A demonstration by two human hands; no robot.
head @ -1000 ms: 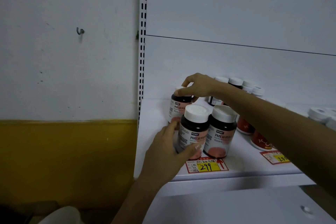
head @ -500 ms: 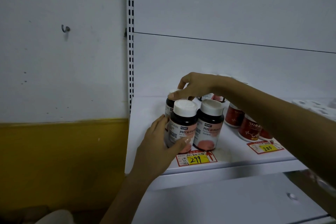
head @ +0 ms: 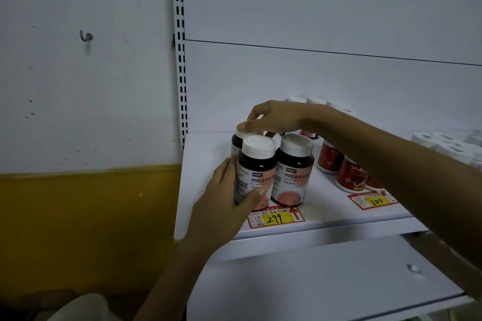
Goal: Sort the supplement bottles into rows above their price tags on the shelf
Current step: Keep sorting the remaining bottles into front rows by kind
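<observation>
Three dark bottles with white caps and pink labels stand at the left end of the white shelf (head: 208,154), above the "299" price tag (head: 276,217). My left hand (head: 224,206) wraps around the front left bottle (head: 257,172). A second bottle (head: 293,169) stands right beside it. My right hand (head: 273,118) reaches across from the right and pinches the cap of the rear bottle (head: 238,138). Red-labelled bottles (head: 349,174) stand further right above the "200" tag (head: 373,199).
More white-capped bottles (head: 448,144) crowd the shelf's right end and its back. A slotted upright (head: 180,60) borders the shelf on the left, with a white and yellow wall beyond it. A lower shelf (head: 326,281) juts out below.
Both hands have kept their hold on the same two bottles. The view has shifted a little, so the bottles sit slightly lower and further left in frame than one second ago.
</observation>
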